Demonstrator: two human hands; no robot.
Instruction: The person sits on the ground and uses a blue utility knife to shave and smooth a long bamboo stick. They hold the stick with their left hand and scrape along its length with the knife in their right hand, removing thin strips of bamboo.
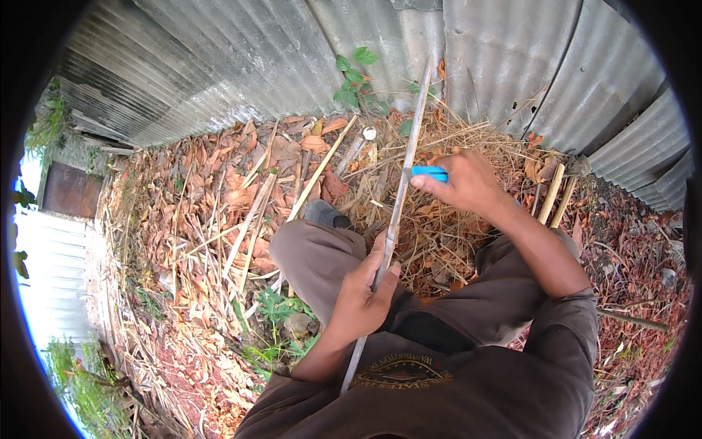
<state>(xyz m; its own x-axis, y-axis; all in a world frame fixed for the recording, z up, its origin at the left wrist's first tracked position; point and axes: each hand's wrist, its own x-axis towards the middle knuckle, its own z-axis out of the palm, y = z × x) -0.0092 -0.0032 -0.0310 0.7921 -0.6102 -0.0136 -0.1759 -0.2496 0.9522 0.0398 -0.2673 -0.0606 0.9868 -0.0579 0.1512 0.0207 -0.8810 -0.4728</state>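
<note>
A long, thin, greyish bamboo strip [414, 139] slants from my lap up toward the metal fence. My left hand [360, 301] is closed around its lower part, the thumb lying along one side. Higher up, my right hand [474, 184] grips a small bright blue-handled tool [430, 173], whose end meets or nearly meets the strip's right side. Its blade, if it has one, does not show clearly. Both of my bent legs lie beneath the strip, with a grey shoe [322, 213] left of it.
A corrugated metal fence [497, 66] stands close in front. Dry leaves [219, 183] and several cut bamboo strips [322, 168] cover the ground at left. Two bamboo pieces [552, 194] lean at right. Green weeds [276, 307] grow beside my left leg.
</note>
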